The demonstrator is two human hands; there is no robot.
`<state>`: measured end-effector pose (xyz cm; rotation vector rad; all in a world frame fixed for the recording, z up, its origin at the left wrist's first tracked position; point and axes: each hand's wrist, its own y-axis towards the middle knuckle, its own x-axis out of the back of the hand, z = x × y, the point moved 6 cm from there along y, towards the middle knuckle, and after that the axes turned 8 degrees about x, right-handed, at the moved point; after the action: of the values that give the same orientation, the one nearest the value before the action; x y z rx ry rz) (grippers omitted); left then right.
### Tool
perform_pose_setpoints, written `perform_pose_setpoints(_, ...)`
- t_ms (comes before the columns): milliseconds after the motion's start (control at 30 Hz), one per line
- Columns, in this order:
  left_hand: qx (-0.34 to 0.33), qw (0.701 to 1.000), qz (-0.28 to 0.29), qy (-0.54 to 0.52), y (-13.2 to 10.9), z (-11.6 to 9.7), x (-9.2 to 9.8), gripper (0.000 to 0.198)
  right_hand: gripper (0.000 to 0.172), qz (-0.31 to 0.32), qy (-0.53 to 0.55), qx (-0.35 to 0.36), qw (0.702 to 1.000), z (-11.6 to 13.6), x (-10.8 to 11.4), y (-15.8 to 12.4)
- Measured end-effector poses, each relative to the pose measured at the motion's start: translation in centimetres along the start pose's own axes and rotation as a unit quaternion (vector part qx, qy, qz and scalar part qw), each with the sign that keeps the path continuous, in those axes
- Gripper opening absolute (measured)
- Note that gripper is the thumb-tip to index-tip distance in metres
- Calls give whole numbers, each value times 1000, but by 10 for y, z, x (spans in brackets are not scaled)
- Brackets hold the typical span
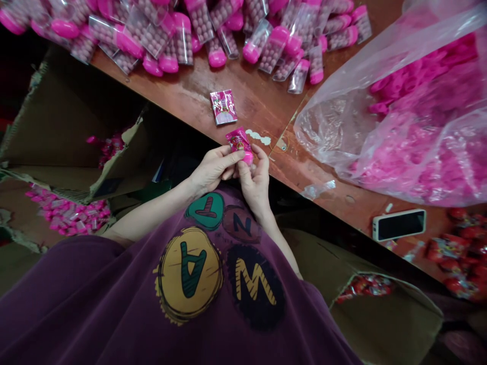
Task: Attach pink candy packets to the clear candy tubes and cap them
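At far left, an open cardboard box (49, 116) holds pink-and-red sweets (108, 149), and a heap of pink packets (68, 210) lies on cardboard below it. The person's purple T-shirt (182, 284) fills the bottom of the view. Above it, just off the edge of the wooden table (262, 104), the left hand (215, 170) pinches a foil packet (239, 141) between thumb and fingers, while the right hand (255, 182) pinches the same packet from the other side, a pink cap (248, 158) showing at its lower edge. A second packet (223, 106) lies flat on the table nearby, beside a white paper strip (257, 137). Clear pink-capped tubes (200, 20) crowd the table's far side. Further right sit a plastic bag of pink caps (418, 126), a phone (399, 224) and red packets (456, 253), with another cardboard box (380, 314) below the table edge.
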<state>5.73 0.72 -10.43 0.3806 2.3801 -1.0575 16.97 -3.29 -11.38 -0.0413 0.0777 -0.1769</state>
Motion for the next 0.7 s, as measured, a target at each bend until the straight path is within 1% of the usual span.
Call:
perform_pose_setpoints(100, 38, 998, 48, -8, 1, 2, -1, 35, 59, 2, -70, 26, 997, 5, 8, -1)
perform_pose_setpoints(167, 55, 996, 68, -13, 3, 3, -2, 30, 62, 2, -86, 33, 996, 8, 12, -1)
perform_pose_setpoints(233, 66, 994, 84, -19, 3, 3, -2, 27, 62, 15, -76, 37, 996, 9, 11, -1)
perform_pose_setpoints(333, 89, 991, 102, -20, 0, 1, -5, 27, 60, 29, -27, 29, 999, 7, 7, -1)
perform_pose_setpoints(433, 105, 988, 112, 0, -4, 0, -6, 28, 57, 26, 14, 10, 1000, 6, 6, -2)
perform_pose_setpoints(500, 105, 988, 111, 7, -5, -1, -6, 30, 57, 37, 4, 9, 999, 7, 6, -2)
perform_pose_setpoints(600, 104, 988, 109, 17, -3, -1, -4, 30, 62, 61, -40, 23, 997, 9, 6, -2)
perform_pose_setpoints(700, 90, 990, 102, 16, 1, -4, -2, 28, 70, 73, -39, 41, 996, 10, 6, -3)
